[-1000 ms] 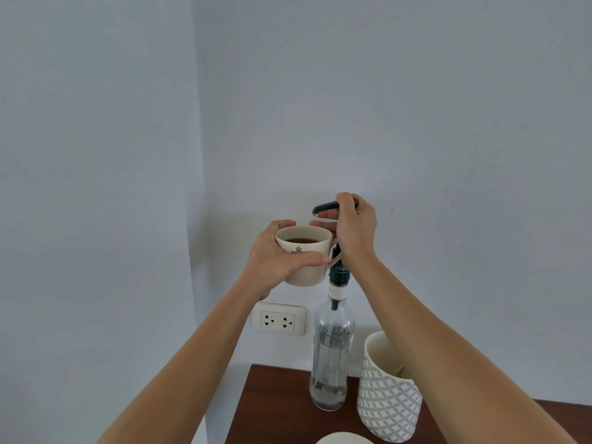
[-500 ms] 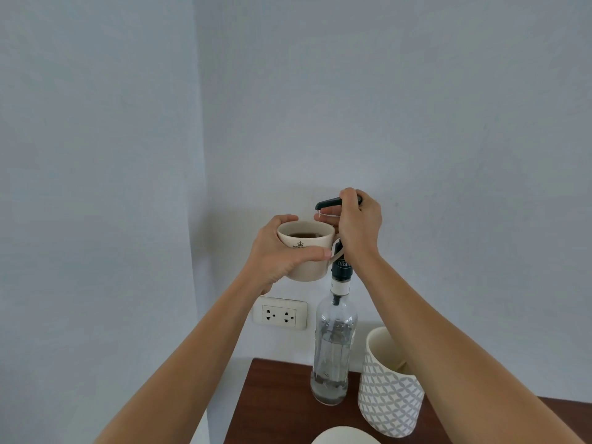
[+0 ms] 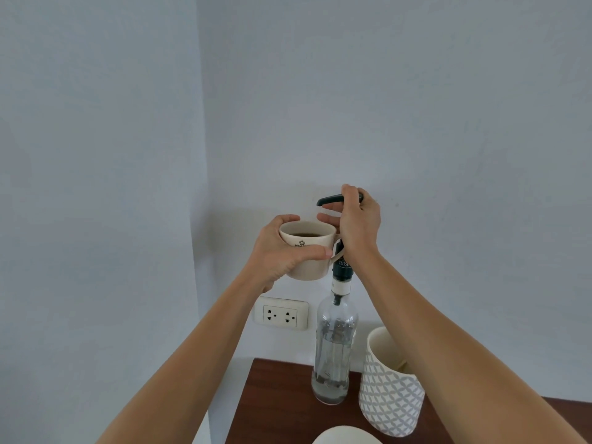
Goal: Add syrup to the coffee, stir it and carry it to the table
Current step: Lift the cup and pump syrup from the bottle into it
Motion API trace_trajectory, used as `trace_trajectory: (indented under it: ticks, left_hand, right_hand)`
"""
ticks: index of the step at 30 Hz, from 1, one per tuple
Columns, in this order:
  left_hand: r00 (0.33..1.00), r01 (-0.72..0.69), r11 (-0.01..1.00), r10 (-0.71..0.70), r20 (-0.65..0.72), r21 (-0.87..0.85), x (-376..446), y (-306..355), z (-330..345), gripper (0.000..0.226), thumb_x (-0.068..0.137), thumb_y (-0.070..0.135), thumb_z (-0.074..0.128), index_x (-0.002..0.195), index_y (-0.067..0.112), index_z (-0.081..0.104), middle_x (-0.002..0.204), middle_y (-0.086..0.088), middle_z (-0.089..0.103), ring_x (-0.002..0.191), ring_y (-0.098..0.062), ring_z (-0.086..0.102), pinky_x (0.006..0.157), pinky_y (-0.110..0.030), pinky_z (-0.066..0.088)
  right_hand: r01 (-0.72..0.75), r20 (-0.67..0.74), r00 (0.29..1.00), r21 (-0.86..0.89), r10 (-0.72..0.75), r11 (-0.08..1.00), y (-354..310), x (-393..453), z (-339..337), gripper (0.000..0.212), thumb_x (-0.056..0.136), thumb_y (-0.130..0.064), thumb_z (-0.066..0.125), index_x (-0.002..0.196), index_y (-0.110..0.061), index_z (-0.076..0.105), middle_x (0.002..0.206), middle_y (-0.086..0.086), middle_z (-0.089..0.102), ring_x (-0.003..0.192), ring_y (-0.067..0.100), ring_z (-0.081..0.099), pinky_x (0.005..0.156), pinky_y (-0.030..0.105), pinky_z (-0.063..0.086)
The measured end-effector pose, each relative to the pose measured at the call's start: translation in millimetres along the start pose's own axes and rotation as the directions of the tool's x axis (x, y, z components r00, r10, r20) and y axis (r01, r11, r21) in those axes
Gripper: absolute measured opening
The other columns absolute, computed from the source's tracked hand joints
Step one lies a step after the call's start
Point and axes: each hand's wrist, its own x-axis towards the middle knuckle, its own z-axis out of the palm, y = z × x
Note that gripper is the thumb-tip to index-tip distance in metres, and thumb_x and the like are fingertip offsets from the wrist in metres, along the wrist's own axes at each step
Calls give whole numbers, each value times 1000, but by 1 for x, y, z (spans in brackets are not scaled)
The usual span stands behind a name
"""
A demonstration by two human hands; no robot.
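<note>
My left hand [image 3: 282, 251] grips a cream coffee mug [image 3: 312, 267] with dark coffee inside, held up in the air beside the neck of a clear glass syrup bottle [image 3: 334, 350]. The bottle stands on the dark wooden counter [image 3: 275, 402] and holds a little liquid at its bottom. My right hand [image 3: 358, 222] is closed over the bottle's black pump head [image 3: 330, 199], whose spout points left above the mug's rim.
A white cup with a grey diamond pattern [image 3: 389, 395] stands right of the bottle. A white double wall socket [image 3: 282, 314] sits low on the wall. The rim of a white dish [image 3: 346, 435] shows at the bottom edge. Walls meet in a corner at left.
The pump head has risen with my right hand, and the spout now sits higher above the mug. The mug stays at about the same spot beside the bottle's neck.
</note>
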Motion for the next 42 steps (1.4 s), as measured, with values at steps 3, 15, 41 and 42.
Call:
trace_trajectory:
  ticks: [3,15,41,42]
  left_hand:
    - [1000,0,1000,0,1,-4,0,1,0,108,26,45,88,127,24,55,111,3,67,94,-12,65,74,-25,52]
    - [1000,12,1000,-11,8,-24,2,-2,0,107,27,43,89,126,23,55,112,2,68,95,-14,66,78,-29,55]
    - [999,48,998,-48,18,-43,-2,1,0,107,27,44,89,126,25,55,111,2,68,91,-14,66,69,-29,52]
    - [999,46,998,-45,18,-42,-2,1,0,107,27,44,89,126,24,55,111,2,68,92,-14,66,70,-29,52]
  right_hand:
    - [10,5,1000,-3,-10,1000,-1,-1,0,19,94,-23,49,79,-14,57,73,8,77,62,32,76,68,43,60]
    - [29,-4,1000,-12,-29,999,1,-1,1,21,92,-19,47,73,-14,56,72,12,77,57,29,75,67,46,60]
    - [30,-10,999,-18,-31,999,1,-2,0,22,91,-18,45,75,-10,56,74,15,77,58,26,76,60,34,56]
    - [28,-13,1000,-15,-28,999,2,-2,0,22,92,-19,46,75,-11,57,75,15,78,59,25,76,60,32,56]
